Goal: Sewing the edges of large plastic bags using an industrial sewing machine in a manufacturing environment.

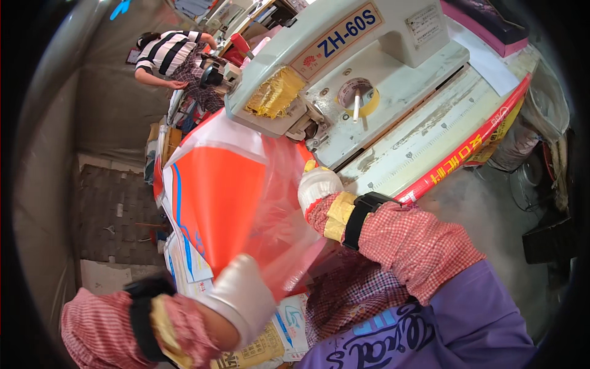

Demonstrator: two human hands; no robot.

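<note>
An orange and white bag [221, 190] with a blue stripe hangs down from the head of a pale grey sewing machine [276, 104]. Over its right part lies a clear plastic film [279, 227], smeared by motion. My right hand [318, 186], in a white glove, is closed at the bag's upper right edge, close beside the presser foot [312, 136]. Lower down, my left hand [246, 298] is in front of the bag's lower part. It also wears a white glove; motion blur hides its fingers, so its grip cannot be made out.
A tape roll [370, 101] sits on the machine around a white peg. Red and yellow printed sheeting [455, 160] edges the worktable. More printed bags [292, 329] lie below my left hand. Another person in a striped top [169, 58] works at the far left.
</note>
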